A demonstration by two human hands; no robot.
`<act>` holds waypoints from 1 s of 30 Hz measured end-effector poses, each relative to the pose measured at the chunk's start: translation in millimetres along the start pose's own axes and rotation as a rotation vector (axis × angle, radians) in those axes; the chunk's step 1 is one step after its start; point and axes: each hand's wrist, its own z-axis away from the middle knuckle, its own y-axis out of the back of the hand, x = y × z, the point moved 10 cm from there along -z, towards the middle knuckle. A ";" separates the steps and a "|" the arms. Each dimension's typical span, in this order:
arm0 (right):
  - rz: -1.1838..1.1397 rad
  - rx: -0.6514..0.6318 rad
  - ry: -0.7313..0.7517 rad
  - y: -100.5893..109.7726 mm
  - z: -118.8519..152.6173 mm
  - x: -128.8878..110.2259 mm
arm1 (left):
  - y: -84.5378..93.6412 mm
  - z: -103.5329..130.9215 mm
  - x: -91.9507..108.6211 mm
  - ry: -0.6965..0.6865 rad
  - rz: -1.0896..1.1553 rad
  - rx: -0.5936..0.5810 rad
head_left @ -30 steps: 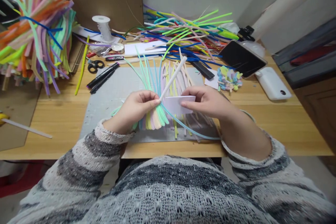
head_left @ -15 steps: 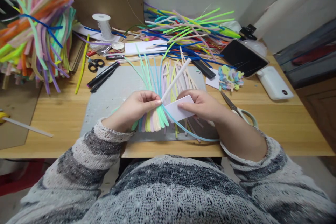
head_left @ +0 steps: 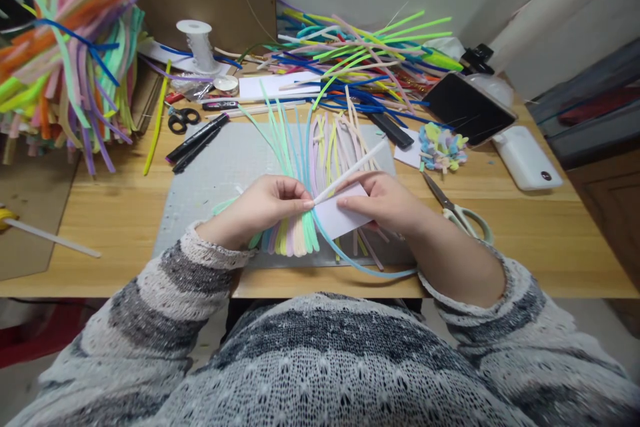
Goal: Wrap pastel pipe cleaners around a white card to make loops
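Observation:
Over a grey mat (head_left: 200, 193), my left hand (head_left: 275, 203) pinches a white pipe cleaner (head_left: 357, 165) between thumb and finger, at the edge of a row of looped pastel pipe cleaners (head_left: 290, 240). My right hand (head_left: 375, 200) grips a white card (head_left: 340, 217), thumb on top. The white pipe cleaner slants up and right past the card's upper edge. A light blue pipe cleaner (head_left: 350, 259) curves from the left fingertips under the right hand. More pastel pipe cleaners (head_left: 327, 147) lie behind both hands.
Scissors (head_left: 457, 210) lie right of the right hand. Two black markers (head_left: 200, 143), small scissors (head_left: 183, 120) and a white spool (head_left: 201, 50) are at the left. A colourful pipe cleaner pile (head_left: 360, 53) lies behind. A large bundle (head_left: 75, 67) stands far left; a phone (head_left: 465, 109) is right.
The white pipe cleaner has tipped down to the right, lower over the card. My left fingertips have shifted slightly right, and the card's angle has changed.

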 end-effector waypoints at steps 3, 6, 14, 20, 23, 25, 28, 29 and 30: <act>-0.017 0.001 -0.015 -2.7 -1.0 2.8 | -0.2 -1.3 -3.7 0.008 -0.026 -0.022; -0.001 -0.023 -0.039 -6.0 -1.3 5.4 | -0.7 -1.9 -7.9 0.044 -0.023 -0.039; 0.072 -0.062 0.038 -7.8 -1.4 -1.6 | -1.9 0.2 -18.5 0.159 -0.028 -0.101; 0.096 -0.059 0.027 -10.4 -1.4 -3.4 | -7.1 -1.0 -18.6 0.133 -0.107 -0.145; 0.128 -0.018 0.001 -6.2 -2.9 1.2 | -8.2 -0.8 -15.1 0.108 -0.123 -0.115; 0.134 0.039 0.080 1.0 -4.1 -3.9 | -2.9 -0.8 -12.9 0.103 -0.131 -0.054; 0.132 0.191 0.177 19.2 -3.5 -9.2 | 19.1 -0.7 -7.0 0.074 -0.114 0.129; 0.159 0.220 0.158 22.3 -3.7 -6.1 | 28.4 -0.1 -4.4 0.056 -0.096 0.202; 0.204 0.220 0.123 21.9 -4.7 -1.6 | 37.1 0.9 -2.0 0.036 -0.077 0.269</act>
